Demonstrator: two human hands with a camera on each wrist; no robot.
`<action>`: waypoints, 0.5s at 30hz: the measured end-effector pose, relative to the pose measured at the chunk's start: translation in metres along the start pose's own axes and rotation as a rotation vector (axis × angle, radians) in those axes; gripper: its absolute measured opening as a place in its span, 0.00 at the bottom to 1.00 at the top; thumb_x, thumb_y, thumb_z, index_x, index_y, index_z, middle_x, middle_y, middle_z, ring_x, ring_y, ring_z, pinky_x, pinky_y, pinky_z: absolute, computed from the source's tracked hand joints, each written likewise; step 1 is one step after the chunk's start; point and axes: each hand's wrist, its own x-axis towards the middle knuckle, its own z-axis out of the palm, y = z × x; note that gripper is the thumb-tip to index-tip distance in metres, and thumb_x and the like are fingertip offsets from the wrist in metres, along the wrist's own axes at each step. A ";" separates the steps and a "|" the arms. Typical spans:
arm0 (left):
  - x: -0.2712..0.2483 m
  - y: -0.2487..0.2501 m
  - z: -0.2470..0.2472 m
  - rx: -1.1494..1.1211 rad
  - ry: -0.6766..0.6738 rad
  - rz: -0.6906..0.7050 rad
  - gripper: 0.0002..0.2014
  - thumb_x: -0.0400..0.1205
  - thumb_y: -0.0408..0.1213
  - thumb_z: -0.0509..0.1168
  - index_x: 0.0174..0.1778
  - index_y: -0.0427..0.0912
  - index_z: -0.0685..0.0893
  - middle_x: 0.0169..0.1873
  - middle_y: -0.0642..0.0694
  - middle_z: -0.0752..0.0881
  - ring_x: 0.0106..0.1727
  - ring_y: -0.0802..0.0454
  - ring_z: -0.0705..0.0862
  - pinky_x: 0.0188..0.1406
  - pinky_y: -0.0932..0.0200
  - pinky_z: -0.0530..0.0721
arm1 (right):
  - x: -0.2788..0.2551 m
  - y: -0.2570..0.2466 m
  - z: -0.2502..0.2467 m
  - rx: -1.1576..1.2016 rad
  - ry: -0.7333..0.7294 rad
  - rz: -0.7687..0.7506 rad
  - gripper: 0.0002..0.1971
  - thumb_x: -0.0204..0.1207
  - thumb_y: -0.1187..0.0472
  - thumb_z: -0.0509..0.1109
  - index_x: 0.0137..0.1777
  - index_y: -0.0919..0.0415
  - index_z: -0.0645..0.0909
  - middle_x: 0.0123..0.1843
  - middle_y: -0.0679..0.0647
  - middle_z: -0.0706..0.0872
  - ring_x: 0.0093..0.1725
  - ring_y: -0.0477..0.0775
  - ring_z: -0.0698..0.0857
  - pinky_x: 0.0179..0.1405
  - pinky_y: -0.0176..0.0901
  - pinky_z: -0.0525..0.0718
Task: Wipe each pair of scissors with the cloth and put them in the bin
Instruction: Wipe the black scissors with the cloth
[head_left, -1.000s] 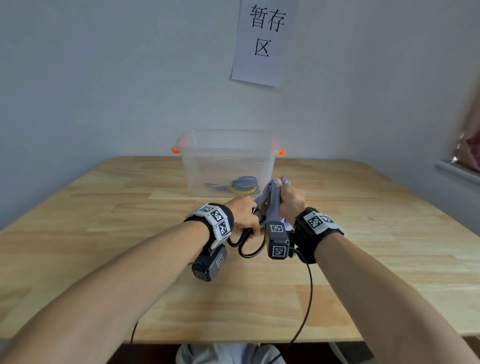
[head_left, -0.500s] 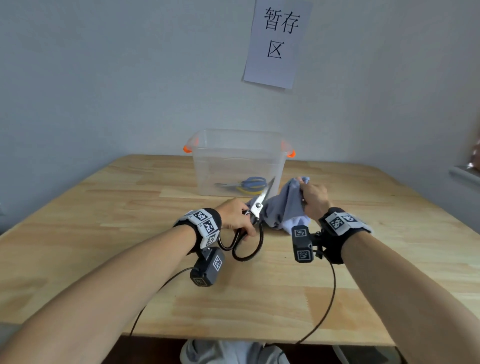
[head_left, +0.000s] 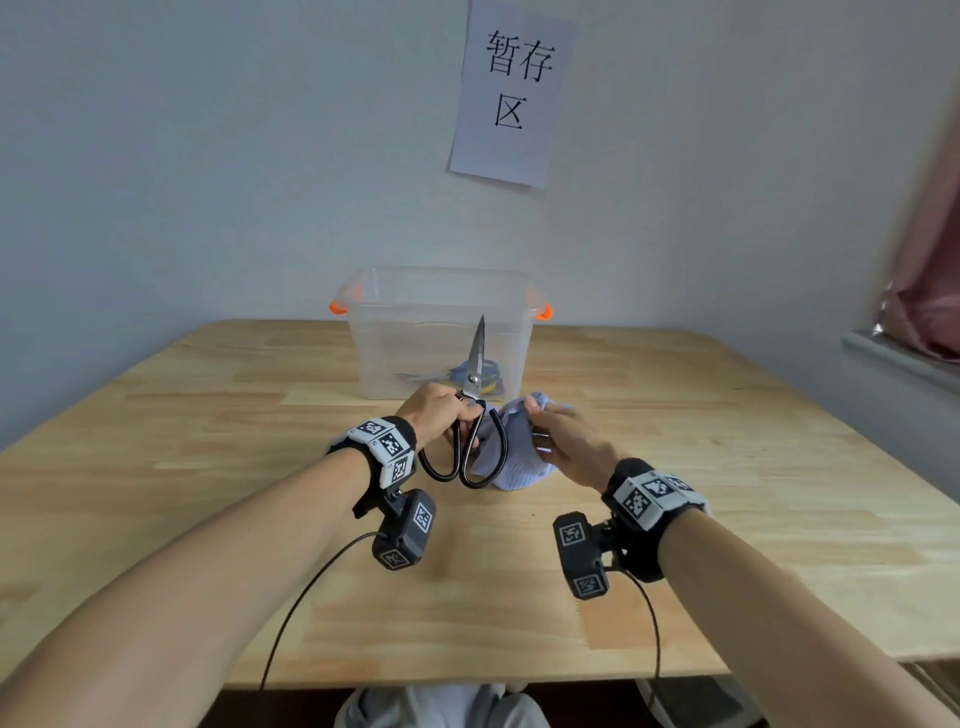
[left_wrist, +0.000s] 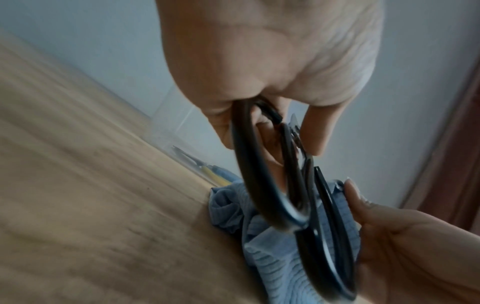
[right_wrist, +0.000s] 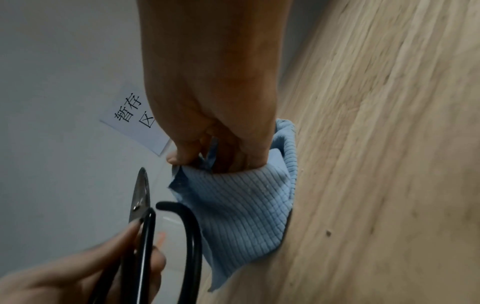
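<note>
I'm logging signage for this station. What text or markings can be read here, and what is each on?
"暂存区": black print on the paper sheet taped to the wall, also visible in the right wrist view.
Wristband tags: square black-and-white code patterns, no words.
Scissors, cloth, bin: no lettering visible.

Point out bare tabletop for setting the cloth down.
Bare wood lies left of the left hand, right of the right hand, and along the table edge nearest you. Crowded: between the hands, scissors, cloth and bin.
</note>
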 end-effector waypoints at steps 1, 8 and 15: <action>0.001 0.000 0.001 0.019 0.020 0.008 0.11 0.78 0.37 0.71 0.41 0.30 0.83 0.29 0.35 0.88 0.39 0.35 0.91 0.53 0.41 0.87 | 0.000 0.002 0.003 0.002 -0.008 0.010 0.13 0.88 0.55 0.62 0.54 0.64 0.82 0.48 0.58 0.87 0.47 0.54 0.86 0.47 0.42 0.84; 0.008 0.005 0.022 0.096 0.112 0.060 0.13 0.82 0.42 0.71 0.45 0.32 0.87 0.33 0.46 0.84 0.36 0.49 0.79 0.36 0.57 0.72 | -0.009 0.009 0.009 0.097 -0.071 0.001 0.14 0.89 0.56 0.60 0.55 0.63 0.84 0.47 0.54 0.91 0.50 0.51 0.89 0.58 0.49 0.85; 0.014 -0.003 0.029 0.268 0.086 0.132 0.12 0.81 0.48 0.73 0.38 0.44 0.83 0.29 0.53 0.80 0.31 0.56 0.78 0.30 0.63 0.72 | -0.005 0.017 0.007 0.191 -0.123 -0.026 0.16 0.90 0.61 0.56 0.60 0.73 0.81 0.60 0.67 0.87 0.60 0.61 0.87 0.65 0.51 0.84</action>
